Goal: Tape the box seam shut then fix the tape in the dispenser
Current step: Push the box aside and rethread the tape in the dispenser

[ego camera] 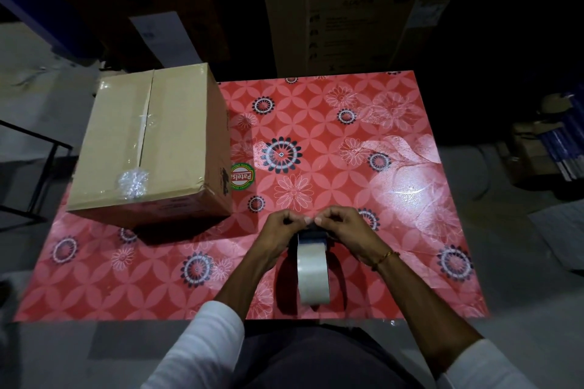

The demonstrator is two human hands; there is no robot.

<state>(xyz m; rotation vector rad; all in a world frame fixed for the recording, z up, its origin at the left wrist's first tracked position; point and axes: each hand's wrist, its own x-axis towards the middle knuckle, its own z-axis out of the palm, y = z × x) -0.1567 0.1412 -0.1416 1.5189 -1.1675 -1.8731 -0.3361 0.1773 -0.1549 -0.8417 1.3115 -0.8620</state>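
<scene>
A brown cardboard box [177, 142] stands at the table's left, clear tape running along its top seam [142, 133] and ending in a crumpled wad [133, 182] near the front edge. A dark tape dispenser with a roll of clear tape [313, 271] stands on the table near me. My left hand [278, 230] and my right hand [343, 227] meet over the dispenser's far end. Both pinch the loose tape end there with fingertips close together.
The table wears a red flowered cover [347, 142]. A round green and red sticker [242, 176] lies beside the box. Large dark cartons [357, 6] stand behind the table, a black metal frame [31, 167] to the left, stacked items [556, 142] to the right.
</scene>
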